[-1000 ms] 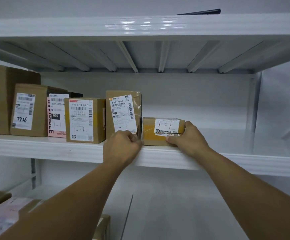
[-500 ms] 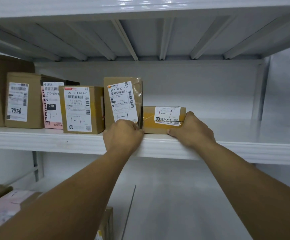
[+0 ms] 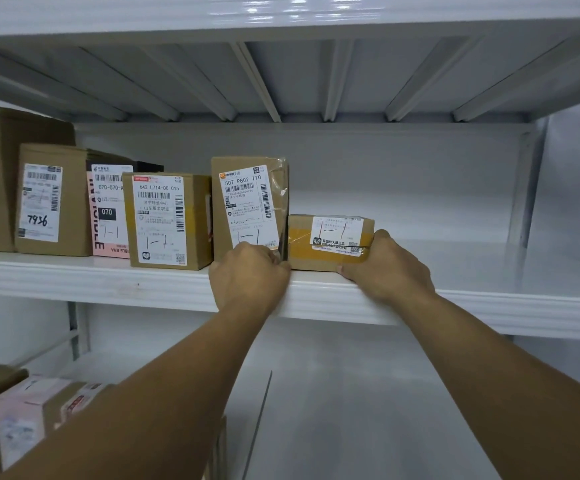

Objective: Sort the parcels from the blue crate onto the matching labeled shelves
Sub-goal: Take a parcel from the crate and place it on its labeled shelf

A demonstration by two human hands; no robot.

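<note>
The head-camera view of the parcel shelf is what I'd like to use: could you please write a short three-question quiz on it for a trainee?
1. True or false: the small flat parcel lies at the right end of the row of parcels on the shelf.
2. Which handwritten mark is on the tall parcel printed 507 P802 T70? A) 1-1 B) 7936 C) 642
3. Which hand grips the right end of the small flat parcel?

Key
1. True.
2. A.
3. The right hand.
</note>
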